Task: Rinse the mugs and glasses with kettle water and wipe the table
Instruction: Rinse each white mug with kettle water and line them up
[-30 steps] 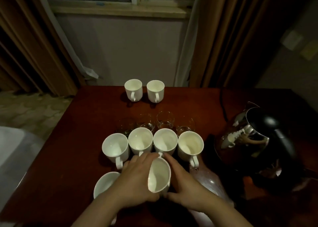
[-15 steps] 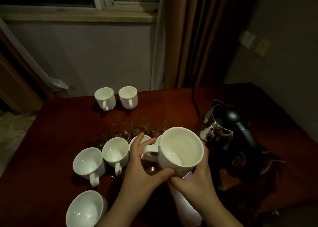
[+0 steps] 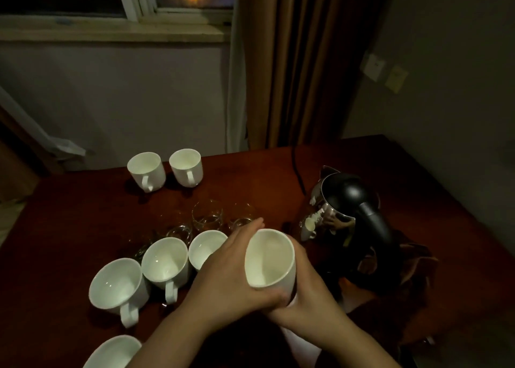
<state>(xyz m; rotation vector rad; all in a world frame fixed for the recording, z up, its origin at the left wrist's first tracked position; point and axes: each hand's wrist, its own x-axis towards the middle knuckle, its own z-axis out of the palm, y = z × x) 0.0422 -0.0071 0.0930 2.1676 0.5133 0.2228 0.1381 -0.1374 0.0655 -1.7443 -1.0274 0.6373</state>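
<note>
The mug has tilted leftward, both hands' grip unchanged.

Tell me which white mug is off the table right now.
The tilted mug held between the left hand and right hand, beside the kettle. Every other mug stands on the table.

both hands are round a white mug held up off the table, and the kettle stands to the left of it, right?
Not quite. The kettle stands to the right of the held mug, not the left, as the head view shows. The rest holds: the left hand and right hand wrap the white mug above the table.
</note>
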